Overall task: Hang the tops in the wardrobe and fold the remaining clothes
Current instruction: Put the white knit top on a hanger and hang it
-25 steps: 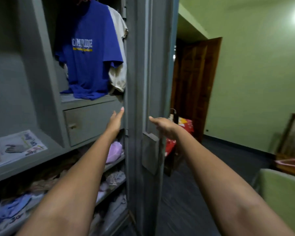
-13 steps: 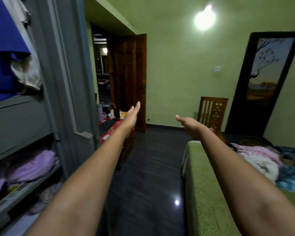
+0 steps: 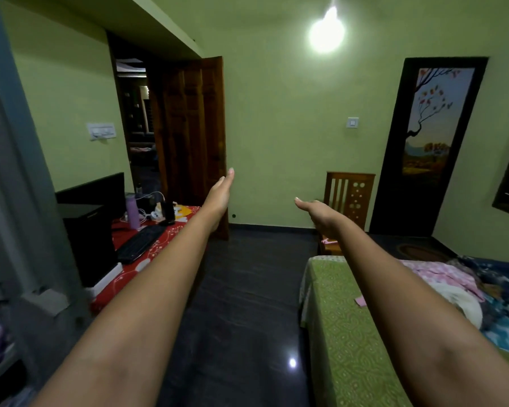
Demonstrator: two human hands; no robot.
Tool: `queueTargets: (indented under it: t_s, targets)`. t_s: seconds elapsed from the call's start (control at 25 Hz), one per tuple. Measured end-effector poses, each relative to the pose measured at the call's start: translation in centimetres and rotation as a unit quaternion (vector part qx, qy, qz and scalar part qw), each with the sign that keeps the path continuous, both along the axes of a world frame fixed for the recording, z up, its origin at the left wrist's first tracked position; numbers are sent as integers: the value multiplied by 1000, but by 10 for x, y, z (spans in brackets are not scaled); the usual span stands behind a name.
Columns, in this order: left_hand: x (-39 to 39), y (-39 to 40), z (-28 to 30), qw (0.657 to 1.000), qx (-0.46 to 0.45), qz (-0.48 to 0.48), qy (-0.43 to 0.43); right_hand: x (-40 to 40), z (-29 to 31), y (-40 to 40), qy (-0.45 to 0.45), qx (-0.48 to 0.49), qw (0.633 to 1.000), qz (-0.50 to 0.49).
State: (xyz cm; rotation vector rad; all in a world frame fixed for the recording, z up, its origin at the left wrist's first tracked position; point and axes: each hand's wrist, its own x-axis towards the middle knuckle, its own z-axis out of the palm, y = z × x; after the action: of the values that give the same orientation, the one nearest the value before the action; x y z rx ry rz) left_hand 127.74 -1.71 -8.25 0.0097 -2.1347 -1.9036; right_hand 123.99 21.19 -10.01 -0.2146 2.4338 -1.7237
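Clothes are lying heaped on the bed, down-right of both empty grips; right hand, fingers relaxed, is nearer than left hand.

Both arms reach out over an open strip of dark floor, the left hand and right hand empty, fingers extended, touching nothing. The strip is hemmed on the left by the grey wardrobe door and a red-clothed table crowded with a keyboard, a purple bottle and a black monitor. On the right, a green-covered bed piled with clothes borders it, with a wooden chair against the far wall. An open wooden door stands ahead.
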Motion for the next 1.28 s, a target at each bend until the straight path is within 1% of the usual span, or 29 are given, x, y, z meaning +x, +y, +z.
queueTargets:
  t_s: [0.16, 0.24, 0.44, 0.6, 0.72, 0.88, 1.04, 1.2, 1.28]
  targets:
    - [-90, -22, 34, 1000, -1, -9, 26, -96, 45, -24, 29, -27, 999, -22]
    - [-138, -34, 39, 1000, 1, -10, 29, -142, 49, -36, 37, -38, 998, -34]
    - [-241, -62, 16, 1000, -14, -4, -11, -237, 34, -56, 6, -21, 999, -44]
    - [-323, -89, 4, 1000, 2, 10, -5, -325, 30, -76, 6, -20, 999, -43]
    - [-403, -106, -3, 1000, -9, 29, -6, -408, 20, -92, 10, -20, 999, -34]
    - [-508, -116, 8, 999, -30, 22, -14, -519, 28, -98, 9, -23, 999, -40]
    - [-615, -122, 31, 999, -51, 13, 11, -632, 47, -106, 36, -32, 998, -42]
    - [-704, -115, 23, 999, -39, -5, -9, -708, 32, -106, 20, -17, 998, -49]
    - [-762, -101, 17, 999, -30, -19, -13, -750, 26, -91, 14, -7, 997, -79]
